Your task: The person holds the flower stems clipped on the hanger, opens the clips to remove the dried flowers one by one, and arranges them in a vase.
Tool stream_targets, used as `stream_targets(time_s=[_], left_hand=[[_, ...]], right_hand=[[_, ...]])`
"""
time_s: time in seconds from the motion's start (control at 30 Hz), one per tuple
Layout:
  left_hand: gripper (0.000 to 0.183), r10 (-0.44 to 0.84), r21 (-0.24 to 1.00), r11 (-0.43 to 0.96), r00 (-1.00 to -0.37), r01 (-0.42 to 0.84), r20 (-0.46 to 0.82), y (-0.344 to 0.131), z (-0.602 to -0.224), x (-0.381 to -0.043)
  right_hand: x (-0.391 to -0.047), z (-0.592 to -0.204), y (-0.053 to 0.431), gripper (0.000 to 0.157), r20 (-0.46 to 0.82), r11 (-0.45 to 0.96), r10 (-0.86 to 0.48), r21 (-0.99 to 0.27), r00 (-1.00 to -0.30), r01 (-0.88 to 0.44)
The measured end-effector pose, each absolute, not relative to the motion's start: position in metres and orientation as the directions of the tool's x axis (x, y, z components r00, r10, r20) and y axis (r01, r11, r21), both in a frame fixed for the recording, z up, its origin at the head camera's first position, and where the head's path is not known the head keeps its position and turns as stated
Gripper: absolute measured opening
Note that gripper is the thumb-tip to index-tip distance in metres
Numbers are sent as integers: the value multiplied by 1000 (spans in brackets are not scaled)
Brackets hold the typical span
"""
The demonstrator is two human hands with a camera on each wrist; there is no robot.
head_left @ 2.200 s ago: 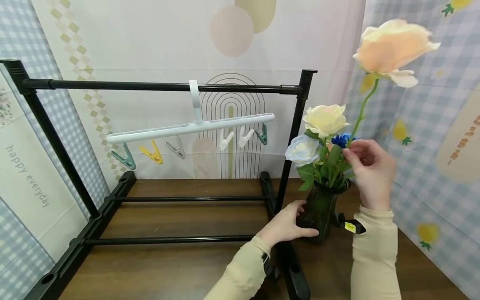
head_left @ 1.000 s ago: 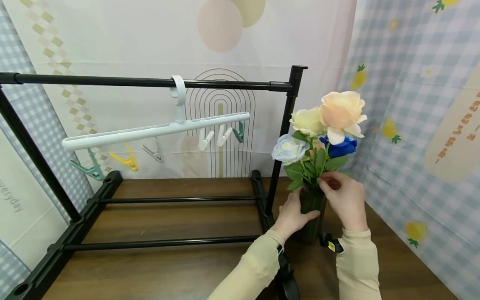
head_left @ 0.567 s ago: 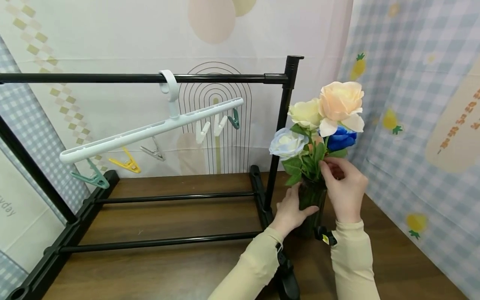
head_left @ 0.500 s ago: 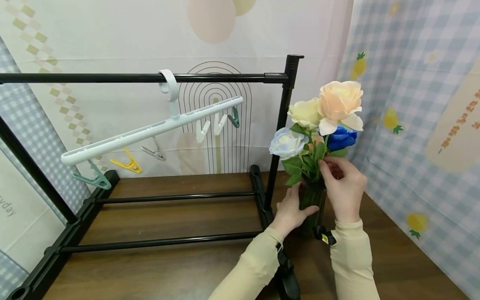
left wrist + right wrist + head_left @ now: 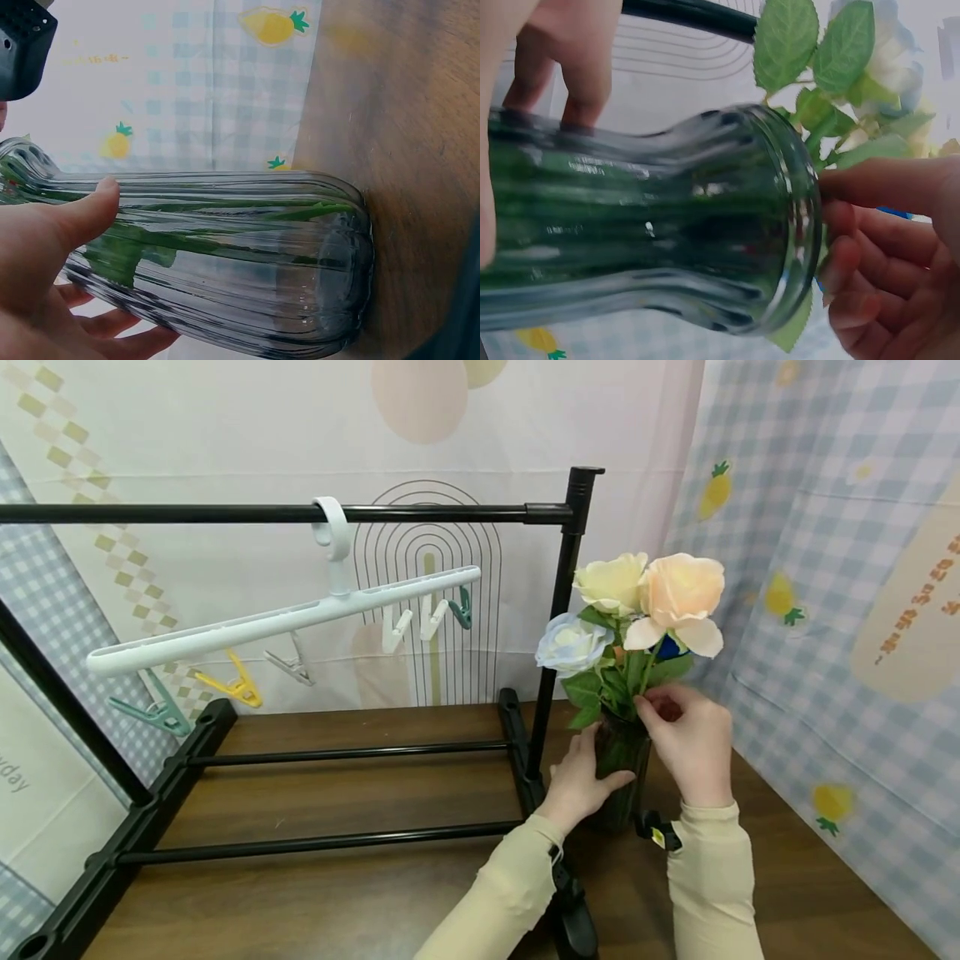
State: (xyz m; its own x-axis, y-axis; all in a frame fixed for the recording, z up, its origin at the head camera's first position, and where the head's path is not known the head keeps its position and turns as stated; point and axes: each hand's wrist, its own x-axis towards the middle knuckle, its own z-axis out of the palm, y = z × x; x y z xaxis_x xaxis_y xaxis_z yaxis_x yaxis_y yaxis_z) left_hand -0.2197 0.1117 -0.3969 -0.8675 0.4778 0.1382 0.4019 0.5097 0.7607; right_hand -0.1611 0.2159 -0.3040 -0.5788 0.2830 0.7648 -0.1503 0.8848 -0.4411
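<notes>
A ribbed glass vase [image 5: 247, 262] stands on the table, green stems showing through its wall. My left hand [image 5: 581, 785] holds it from the left, thumb across the front and fingers behind. At the vase's mouth my right hand [image 5: 693, 739] pinches the stem of a peach rose [image 5: 682, 593] between thumb and fingers. In the right wrist view those fingertips [image 5: 840, 217] are close against the rim. A cream rose [image 5: 611, 583], a pale blue rose [image 5: 573, 645] and a mostly hidden dark blue rose [image 5: 667, 649] stand in the vase with green leaves [image 5: 585, 691].
Left of the vase is a black rack [image 5: 551, 643]. From its top bar hangs a light blue hanger [image 5: 285, 622] with green, yellow, grey and white clips. A gingham cloth [image 5: 840, 610] closes off the right side. The wooden table [image 5: 337, 902] lies beneath.
The peach rose has come down from high above the vase to the level of the cream rose, my right hand lowering with it. The left hand now holds the vase; the hanger swings slightly.
</notes>
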Motion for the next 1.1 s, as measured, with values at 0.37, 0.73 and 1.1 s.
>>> stream_targets(time_s=[0.37,0.73,1.1], left_hand=[[79,460,759,520,-877,392,137,98,-398,-230],[88,609,577,628,-791,523,54,55,-395,-225],[45,556,550,518,-747,655,365,-58,-375,-209]], right_hand=[[-164,-299,213,14,664,886,236,-447,-709,-124],[-152,-297,212,11,719,884,128,-395,-683,-250],[-142,-290,178,19,731,872,-47,-302,-681,-385]])
